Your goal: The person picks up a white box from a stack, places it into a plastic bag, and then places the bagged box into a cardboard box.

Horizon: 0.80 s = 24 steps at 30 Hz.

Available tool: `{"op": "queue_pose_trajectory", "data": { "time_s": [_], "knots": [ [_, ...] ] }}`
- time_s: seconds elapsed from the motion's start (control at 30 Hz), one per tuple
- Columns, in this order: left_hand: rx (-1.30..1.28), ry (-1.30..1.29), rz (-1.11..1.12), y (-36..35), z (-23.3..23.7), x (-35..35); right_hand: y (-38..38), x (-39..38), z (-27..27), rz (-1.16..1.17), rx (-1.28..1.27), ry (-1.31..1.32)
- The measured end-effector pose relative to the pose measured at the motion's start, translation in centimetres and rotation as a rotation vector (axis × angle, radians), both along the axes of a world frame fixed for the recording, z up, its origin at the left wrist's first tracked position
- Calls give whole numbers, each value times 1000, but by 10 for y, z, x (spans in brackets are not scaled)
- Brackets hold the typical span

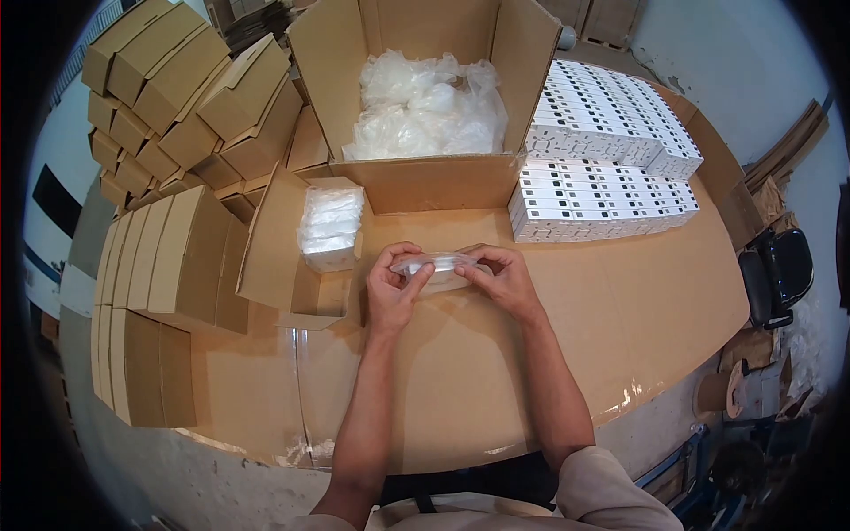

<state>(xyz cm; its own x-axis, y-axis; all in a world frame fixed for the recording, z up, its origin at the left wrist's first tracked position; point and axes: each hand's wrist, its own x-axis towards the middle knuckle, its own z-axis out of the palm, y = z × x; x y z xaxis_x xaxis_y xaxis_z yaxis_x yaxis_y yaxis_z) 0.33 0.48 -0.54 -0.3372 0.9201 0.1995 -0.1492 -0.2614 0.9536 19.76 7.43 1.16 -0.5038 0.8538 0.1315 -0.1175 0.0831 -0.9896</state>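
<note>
Between my two hands is a clear plastic bag (440, 281) with something pale inside that I cannot make out. My left hand (396, 285) pinches its left end with thumb and fingers. At the other end, my right hand (502, 278) grips the bag the same way. Both hands are over the middle of the cardboard-covered table. To the left of my left hand stands an open cardboard box (274, 252), holding several clear-wrapped packets (331, 221) in a row.
Beyond my hands a large open carton (425, 184) holds crumpled clear bags (425, 111). Stacked white boxes (602, 199) stand at the right. Brown cardboard boxes (181, 257) are piled at the left. A black chair (779, 274) is past the table's (620, 310) right edge.
</note>
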Motion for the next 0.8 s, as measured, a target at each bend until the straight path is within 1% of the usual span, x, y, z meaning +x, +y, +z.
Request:
{"op": "queue_pose_trajectory", "data": {
  "time_s": [0.13,0.27,0.37,0.47,0.53,0.63,0.73,0.8],
  "knots": [
    [26,-27,64,4,-8,1,2,-1,-3,-32,89,-7],
    [14,-64,148,8,-17,4,3,-6,-6,-69,80,63],
    [23,-115,184,9,-11,11,3,-7,-12,-70,72,118],
    [-13,-221,136,10,-20,7,3,-7,-11,-64,34,159],
    [-26,-225,141,11,-22,7,1,-8,-6,-69,4,169],
    [-42,-240,138,11,-18,7,-7,-7,14,-17,18,292],
    [-21,-254,148,12,-18,9,-1,5,12,99,190,135],
    [-4,-251,156,12,-19,9,-4,7,14,103,223,-2]
  ]
}}
